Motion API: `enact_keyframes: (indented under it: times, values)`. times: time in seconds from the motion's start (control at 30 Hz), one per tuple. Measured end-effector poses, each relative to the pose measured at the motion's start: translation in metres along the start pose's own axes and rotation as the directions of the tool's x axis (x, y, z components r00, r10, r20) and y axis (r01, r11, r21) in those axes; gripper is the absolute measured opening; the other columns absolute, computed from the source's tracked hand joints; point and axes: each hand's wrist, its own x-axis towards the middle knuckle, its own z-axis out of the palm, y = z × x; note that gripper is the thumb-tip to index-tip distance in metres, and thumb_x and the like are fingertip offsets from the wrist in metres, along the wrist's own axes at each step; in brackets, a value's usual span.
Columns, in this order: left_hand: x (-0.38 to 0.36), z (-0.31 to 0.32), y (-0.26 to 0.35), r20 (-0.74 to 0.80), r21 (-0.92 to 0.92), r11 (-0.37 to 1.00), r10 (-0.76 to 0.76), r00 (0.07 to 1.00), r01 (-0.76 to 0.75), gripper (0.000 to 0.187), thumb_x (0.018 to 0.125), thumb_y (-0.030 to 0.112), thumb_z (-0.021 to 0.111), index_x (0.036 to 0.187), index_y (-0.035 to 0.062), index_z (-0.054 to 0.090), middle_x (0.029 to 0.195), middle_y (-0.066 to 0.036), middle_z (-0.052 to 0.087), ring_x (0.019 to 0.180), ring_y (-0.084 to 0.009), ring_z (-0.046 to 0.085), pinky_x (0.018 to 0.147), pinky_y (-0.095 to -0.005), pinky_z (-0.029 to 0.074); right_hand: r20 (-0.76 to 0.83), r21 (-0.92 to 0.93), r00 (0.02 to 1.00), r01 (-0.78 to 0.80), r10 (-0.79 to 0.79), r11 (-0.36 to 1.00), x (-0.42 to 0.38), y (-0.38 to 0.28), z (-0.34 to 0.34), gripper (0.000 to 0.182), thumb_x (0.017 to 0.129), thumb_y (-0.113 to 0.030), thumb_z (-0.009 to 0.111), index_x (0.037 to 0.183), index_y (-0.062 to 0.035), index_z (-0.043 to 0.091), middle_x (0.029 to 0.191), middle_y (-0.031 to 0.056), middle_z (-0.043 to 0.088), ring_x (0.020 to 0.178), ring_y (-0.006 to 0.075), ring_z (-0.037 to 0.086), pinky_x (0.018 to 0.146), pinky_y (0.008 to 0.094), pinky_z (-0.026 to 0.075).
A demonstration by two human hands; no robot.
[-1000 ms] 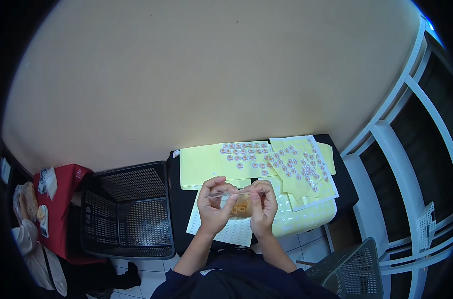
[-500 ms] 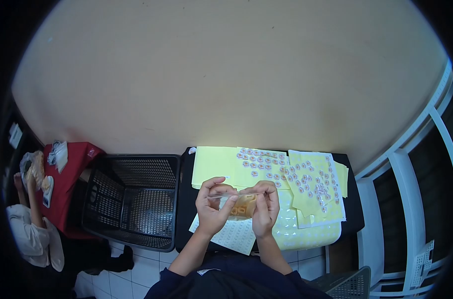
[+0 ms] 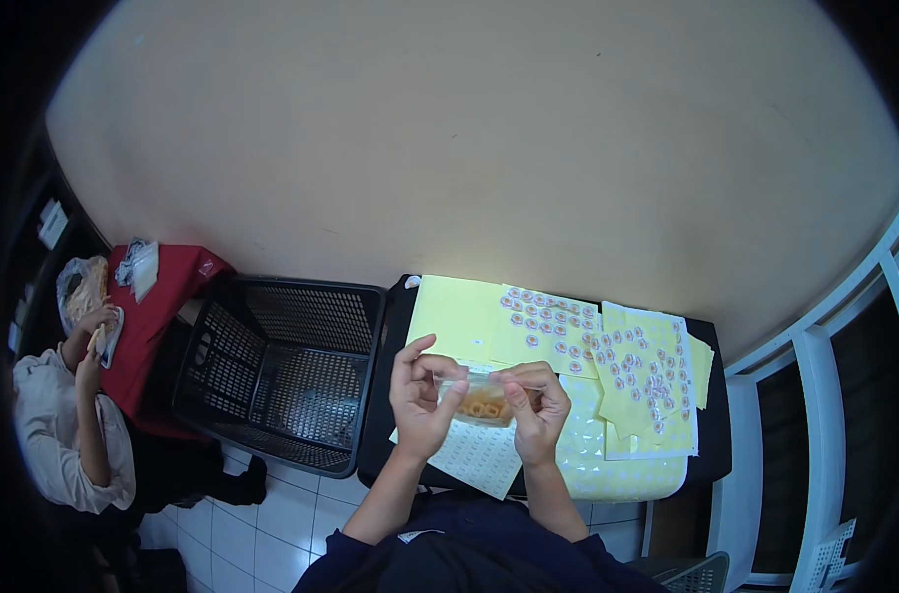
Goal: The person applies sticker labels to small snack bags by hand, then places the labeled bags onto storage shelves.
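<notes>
Head view: L hand (image 3: pixel 425 407) and R hand (image 3: pixel 540 413) are both gripping a small clear bag (image 3: pixel 472 391), one at each side, nr its top edge. Fingers are closing on the film: L thumb is pressing at one upper corner, R thumb is pressing opp. it, w/ one L finger lifting clear. Bag is hanging btwn the hands, held up in front of the body, w/ orange ring-like pieces (image 3: pixel 486 407) lying low inside, below the fingertips. Whether the top is sealing or gaping, can't tell at this res.

Beyond the hands, yellow sheets (image 3: pixel 456 314) w/ rows of round stickers (image 3: pixel 531 341) are covering much of the dark surface (image 3: pixel 709 476); a printed sheet (image 3: pixel 474 462) is lying below the bag, nr the body edge. Black basket (image 3: pixel 222 383) is standing just L of the surface. Far L, another person (image 3: pixel 72 450) is working at a red-covered table (image 3: pixel 163 299), their hands holding a pale piece (image 3: pixel 96 338) over a small tray.
</notes>
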Motion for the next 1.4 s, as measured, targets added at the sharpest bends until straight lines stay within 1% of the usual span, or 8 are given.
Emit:
enact_keyframes:
  times: [0.47,0.57,0.6,0.67,0.9,1.2,1.27,1.4]
  values:
    - [-0.009,-0.035,0.016,-0.053,0.016,0.999,0.031,0.998,-0.030,0.047,0.075,-0.007,0.054,0.117,-0.0030,0.034,0.083,-0.006,0.053,0.082,-0.0107,0.052,0.082,-0.0269,0.041,0.187,0.118,0.974,-0.151,0.127,0.982,-0.005,-0.004,0.009,0.007,0.074,-0.002,0.057,0.078,0.0003,0.053,0.079,0.0091,0.054,0.077,0.0161,0.055,0.070,0.0262,0.042]
    - [-0.013,-0.038,0.017,0.006,0.127,0.989,0.074,0.997,-0.074,0.041,0.077,-0.006,0.052,0.114,-0.0018,0.036,0.080,-0.005,0.051,0.077,-0.0095,0.052,0.083,-0.0290,0.044,0.293,-0.363,0.955,0.155,-0.045,0.919,0.003,-0.026,0.016,0.016,0.066,-0.007,0.064,0.080,-0.0027,0.057,0.081,0.0086,0.057,0.075,0.0177,0.055,0.072,0.0280,0.040]
    - [-0.014,-0.039,0.017,0.009,0.124,0.990,0.072,0.997,-0.072,0.041,0.077,-0.006,0.052,0.114,-0.0018,0.036,0.080,-0.005,0.051,0.077,-0.0095,0.052,0.083,-0.0290,0.044,0.290,-0.366,0.956,0.155,-0.045,0.918,0.002,-0.031,0.020,0.016,0.066,-0.007,0.064,0.080,-0.0027,0.057,0.081,0.0086,0.057,0.075,0.0177,0.055,0.072,0.0280,0.040]
    - [-0.016,-0.039,0.018,0.047,0.100,0.992,0.070,0.996,-0.075,0.041,0.077,-0.006,0.053,0.114,-0.0014,0.035,0.080,-0.005,0.051,0.077,-0.0106,0.053,0.086,-0.0311,0.042,0.403,-0.601,0.905,0.372,-0.134,0.707,0.000,-0.035,0.026,0.014,0.065,-0.010,0.066,0.077,-0.0070,0.059,0.080,0.0045,0.058,0.073,0.0180,0.055,0.075,0.0305,0.037]
    - [-0.016,-0.041,0.028,0.037,0.042,0.995,0.091,0.995,-0.092,0.054,0.071,-0.007,0.057,0.118,-0.0028,0.030,0.083,-0.009,0.055,0.082,-0.0149,0.055,0.086,-0.0305,0.041,0.323,-0.650,0.935,0.333,-0.148,0.683,-0.008,-0.037,0.037,0.007,0.066,-0.010,0.065,0.069,-0.0110,0.059,0.071,-0.0012,0.060,0.067,0.0142,0.055,0.077,0.0308,0.031]
    - [-0.017,-0.049,0.025,0.160,0.204,0.975,0.055,0.986,-0.087,0.055,0.073,-0.007,0.054,0.121,-0.0031,0.028,0.080,-0.006,0.051,0.079,-0.0121,0.052,0.088,-0.0345,0.040,0.315,-0.685,0.935,0.344,-0.165,0.643,-0.014,-0.032,0.047,0.007,0.066,-0.009,0.064,0.068,-0.0113,0.058,0.072,-0.0018,0.060,0.067,0.0134,0.055,0.077,0.0311,0.030]
    - [-0.016,-0.050,0.021,0.152,0.231,0.968,0.067,0.986,-0.101,0.051,0.072,-0.006,0.055,0.118,-0.0042,0.032,0.078,-0.008,0.055,0.078,-0.0130,0.054,0.077,-0.0256,0.042,0.303,-0.687,0.939,0.334,-0.163,0.645,-0.014,-0.029,0.047,0.007,0.066,-0.009,0.064,0.068,-0.0114,0.058,0.072,-0.0019,0.060,0.067,0.0132,0.056,0.077,0.0313,0.030]
    - [-0.015,-0.049,0.017,0.150,0.258,0.961,0.062,0.987,-0.100,0.051,0.073,-0.005,0.055,0.119,-0.0038,0.033,0.077,-0.008,0.055,0.077,-0.0131,0.054,0.076,-0.0259,0.042,0.296,-0.699,0.941,0.332,-0.167,0.633,-0.013,-0.021,0.046,0.006,0.066,-0.009,0.063,0.069,-0.0117,0.058,0.072,-0.0022,0.060,0.068,0.0125,0.056,0.078,0.0318,0.030]
